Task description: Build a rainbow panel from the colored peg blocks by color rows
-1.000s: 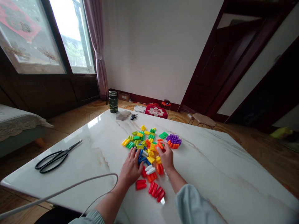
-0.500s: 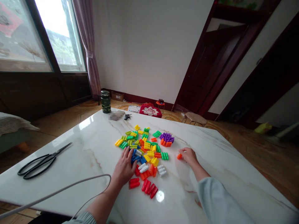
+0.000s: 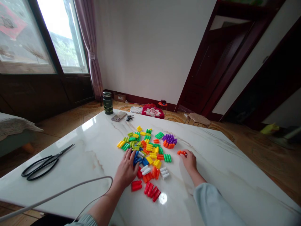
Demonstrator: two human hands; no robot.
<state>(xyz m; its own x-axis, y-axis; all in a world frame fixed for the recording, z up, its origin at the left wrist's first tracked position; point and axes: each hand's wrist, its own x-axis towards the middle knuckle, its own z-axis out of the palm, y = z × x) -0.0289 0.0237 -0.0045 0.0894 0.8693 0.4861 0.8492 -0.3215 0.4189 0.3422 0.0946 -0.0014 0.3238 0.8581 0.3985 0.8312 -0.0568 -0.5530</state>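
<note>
"Pinching anything with the right hand (image 3: 190, 160)?"

"Yes. From my end of the link, I have its fingertips closed on an orange block (image 3: 181, 152), out to the right of the pile (image 3: 149, 147) and low at the table (image 3: 211, 175). Whether it touches the surface, I can't tell."

"And the left hand (image 3: 127, 171)?"

"I see it at the pile's near left edge, fingers loosely spread against the blue blocks (image 3: 138, 160). I can't tell whether it grips any."

"Which step would you call this?"

"Handling one piece on its own, I'd judge, with the left hand seeming to steady the others. The next move calls for a light, exact pinch, and for a clear view of the end my fingers cover."

"How does the block look?"

"Bright orange and glossy, with rounded lobes side by side; too small and covered for me to count. A green block (image 3: 167, 158) lies near it, and so does the purple cluster (image 3: 169, 138), whose near side carries an orange row (image 3: 169, 145) of similar colour."
</note>
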